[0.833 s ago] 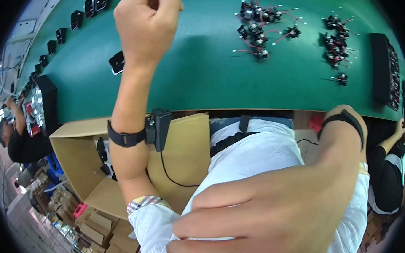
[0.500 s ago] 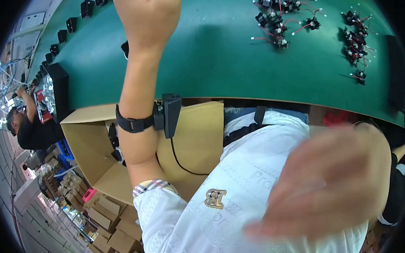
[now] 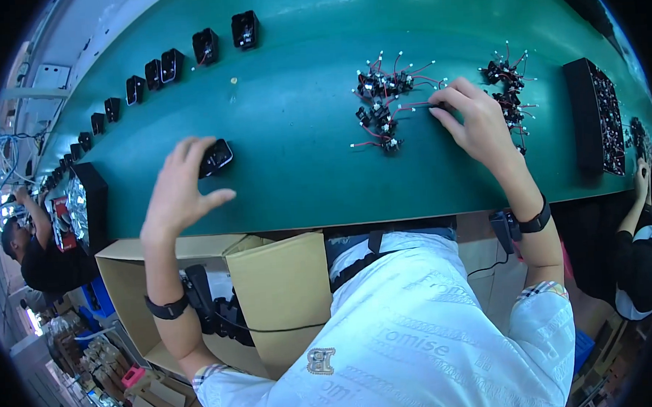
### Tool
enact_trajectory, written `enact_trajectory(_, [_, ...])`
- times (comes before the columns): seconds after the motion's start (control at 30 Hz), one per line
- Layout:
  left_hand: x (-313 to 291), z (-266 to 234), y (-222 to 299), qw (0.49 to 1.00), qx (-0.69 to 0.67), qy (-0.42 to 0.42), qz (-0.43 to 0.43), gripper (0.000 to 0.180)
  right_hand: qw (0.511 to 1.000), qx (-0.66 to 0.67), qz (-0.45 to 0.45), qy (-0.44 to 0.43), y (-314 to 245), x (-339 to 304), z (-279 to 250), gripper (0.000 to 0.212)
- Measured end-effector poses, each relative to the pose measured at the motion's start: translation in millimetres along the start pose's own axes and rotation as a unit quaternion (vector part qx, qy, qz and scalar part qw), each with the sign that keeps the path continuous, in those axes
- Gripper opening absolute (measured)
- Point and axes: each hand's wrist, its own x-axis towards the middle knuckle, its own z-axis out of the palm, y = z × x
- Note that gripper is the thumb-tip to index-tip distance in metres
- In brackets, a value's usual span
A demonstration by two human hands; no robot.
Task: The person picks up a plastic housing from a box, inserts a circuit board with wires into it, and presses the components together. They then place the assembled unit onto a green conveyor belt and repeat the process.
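Observation:
My left hand (image 3: 183, 183) is open, thumb spread apart, its fingertips at the left edge of a small black plastic casing (image 3: 219, 158) lying on the green table. Whether they touch the casing I cannot tell. Over to the right, my right hand (image 3: 478, 124) pinches a small dark part (image 3: 439, 106) with a red wire, mostly hidden by thumb and forefinger. Just left of it lies a loose pile of small black components with red wires and white connectors (image 3: 380, 116). A second such pile (image 3: 508, 83) is partly behind my right hand.
Black open casings (image 3: 245, 31) stand in a curved row along the far left of the green table (image 3: 303, 182). A black tray of small parts (image 3: 594, 116) is at right. An open cardboard box (image 3: 279, 302) sits below the near edge. Other people work at both sides.
My left hand has come back from the far table to the black casing. My right hand has moved from near my body to the wired components. The view has shifted too.

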Motion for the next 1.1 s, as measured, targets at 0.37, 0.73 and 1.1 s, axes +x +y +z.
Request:
enact_trajectory(0.37, [30,19,1,0.993,-0.079,-0.047,-0.068,0.034,0.99,0.028,0.136,-0.021,7,-10,3,0.024])
enact_trajectory(0.73, [94,-9,97,0.912,-0.367,0.042,0.178,0.023,0.952,0.276,0.129,0.02,0,0,-31,0.016])
enact_trajectory(1.1, [122,29,128,0.777,-0.613,-0.077,0.12,0.034,0.8,0.575,0.17,-0.016,-18,32,-32,0.03])
